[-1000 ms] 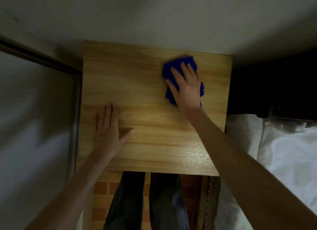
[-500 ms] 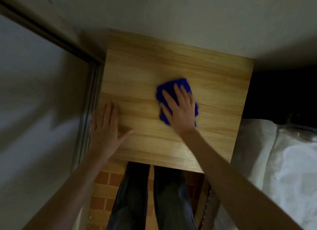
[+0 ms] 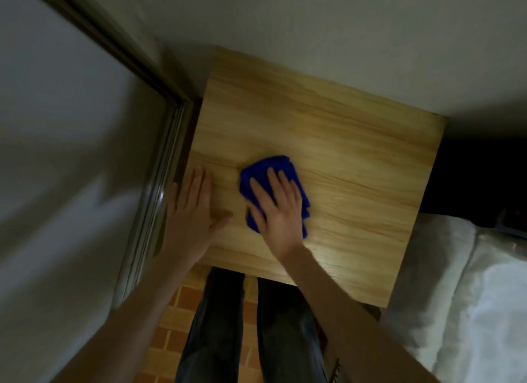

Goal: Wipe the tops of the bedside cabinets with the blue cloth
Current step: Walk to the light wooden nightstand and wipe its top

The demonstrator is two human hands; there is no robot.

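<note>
A light wooden bedside cabinet top (image 3: 356, 166) fills the middle of the view. The blue cloth (image 3: 271, 168) lies flat on its near-left part, bunched into a small pad. My right hand (image 3: 278, 211) presses down on the cloth with fingers spread, covering most of it. My left hand (image 3: 194, 214) rests flat and empty on the cabinet's left edge, fingers together, thumb out toward the cloth.
A metal-framed sliding door (image 3: 154, 183) runs along the cabinet's left side. White bedding (image 3: 470, 297) borders the cabinet on the right, with a dark gap (image 3: 479, 183) behind it. A plain wall (image 3: 342, 40) stands at the back. My legs (image 3: 251, 325) stand on orange brick-pattern floor.
My right hand has dragged the blue cloth from the far right of the top toward the near left, close to my left hand. The left hand has stayed planted; the view swung left.
</note>
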